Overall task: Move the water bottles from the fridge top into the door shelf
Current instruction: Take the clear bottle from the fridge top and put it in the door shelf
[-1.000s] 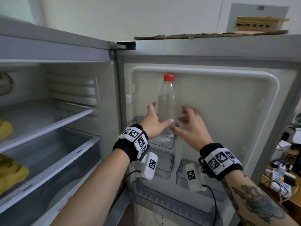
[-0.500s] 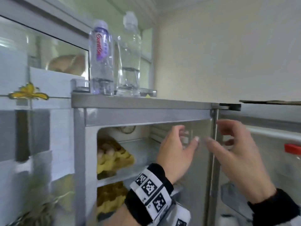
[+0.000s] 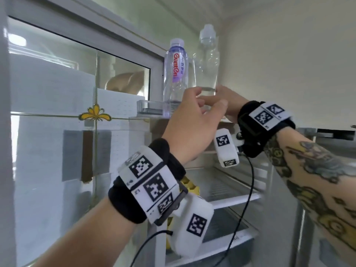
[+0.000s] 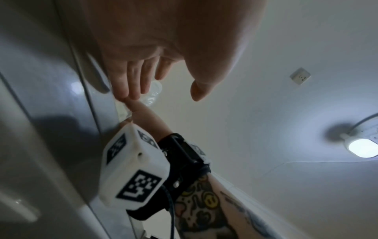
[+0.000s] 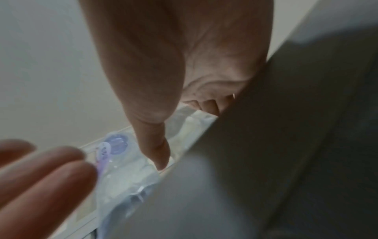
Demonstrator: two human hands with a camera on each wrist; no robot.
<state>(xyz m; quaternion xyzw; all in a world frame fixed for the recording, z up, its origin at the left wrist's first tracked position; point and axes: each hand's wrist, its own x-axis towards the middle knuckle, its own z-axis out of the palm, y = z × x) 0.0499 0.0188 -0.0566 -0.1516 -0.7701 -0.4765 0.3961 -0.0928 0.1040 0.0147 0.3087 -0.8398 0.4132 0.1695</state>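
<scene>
Two water bottles stand on the fridge top (image 3: 141,118): one with a purple label (image 3: 175,74) and, to its right, a clear bottle with a white cap (image 3: 207,60). My left hand (image 3: 204,102) is raised in front of the clear bottle's base, fingers fairly straight and thumb apart (image 4: 163,95). My right hand (image 3: 229,101) lies against the clear bottle's right side. In the right wrist view its thumb and curled fingers (image 5: 204,105) sit on either side of the clear bottle (image 5: 184,127). The door shelf is out of view.
A clear plastic tray (image 3: 148,107) lies on the fridge top left of the bottles. A glass-fronted cabinet (image 3: 77,93) stands at the left. Below my arms the fridge is open, with wire shelves (image 3: 231,197) and yellow egg cartons (image 3: 190,186). The door's top edge (image 3: 331,133) is at the right.
My view swung from the door, where a red-capped bottle stands in a shelf, up to the fridge top. Both hands rose from the fridge opening to the clear bottle.
</scene>
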